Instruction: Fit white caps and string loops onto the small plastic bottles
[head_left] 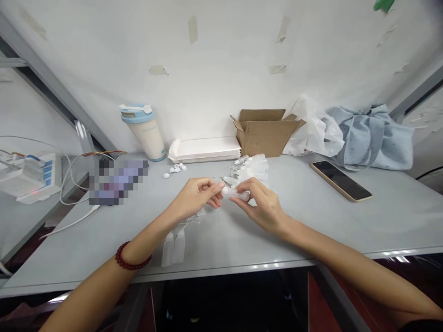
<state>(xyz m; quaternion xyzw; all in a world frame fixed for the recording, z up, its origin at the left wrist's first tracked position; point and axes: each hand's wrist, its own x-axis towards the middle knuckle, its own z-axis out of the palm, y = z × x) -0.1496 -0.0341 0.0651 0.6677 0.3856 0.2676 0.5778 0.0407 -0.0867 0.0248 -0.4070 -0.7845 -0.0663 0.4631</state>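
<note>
Together, both hands' fingers point(215, 186) clamp one small clear bottle point(236, 193) — contents indiscernible — above the table point(346, 221).

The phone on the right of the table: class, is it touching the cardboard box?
Apart. The head view shows the phone lying flat with bare table between it and the cardboard box at the wall.

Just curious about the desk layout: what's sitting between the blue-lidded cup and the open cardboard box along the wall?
In the head view, a flat stack of white trays lies between the cup and the cardboard box.
</note>
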